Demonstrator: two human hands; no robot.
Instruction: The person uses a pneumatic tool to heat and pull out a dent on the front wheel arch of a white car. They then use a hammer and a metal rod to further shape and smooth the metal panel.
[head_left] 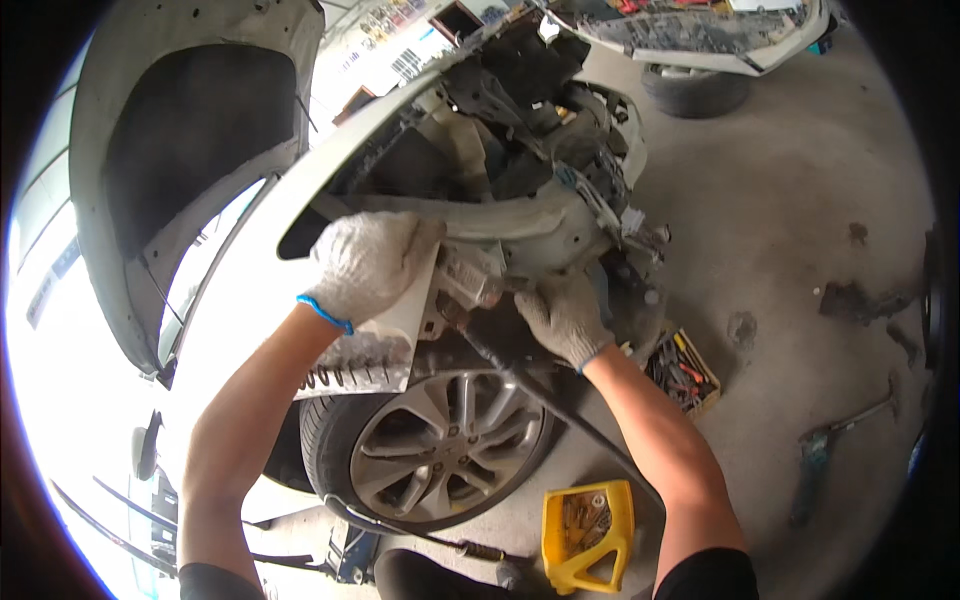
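Left hand (365,265): gloved, curling over the front edge of the white fender (405,315); the fingers are folding inward and seemingly pinching that edge, with their tips hiding from view.
Right hand (568,318): gloved, reaching under the exposed front structure (520,232); whether its fingers are pinching anything cannot be told.
Fender: sitting above the wheel (455,450), its front corner hanging beside a metal bracket (468,280); the work seems to be centring on this corner.
Good handling: holding the thin edge through the glove, supporting the panel close to the corner and pulling evenly would be guarding against bending it.
Right-hand care: feeling slowly behind the bracket would be wise, since metal edges are crowding that gap.
Dark rod or hose (575,415): slanting in front of the wheel towards the bracket; watching that it is not snagging on the sleeve or panel would help.
Yellow jug (552,528): standing cut open beside the wheel, holding small metal parts (585,522).
Tool tray (708,402): waiting beyond the right wrist, within easy reach.
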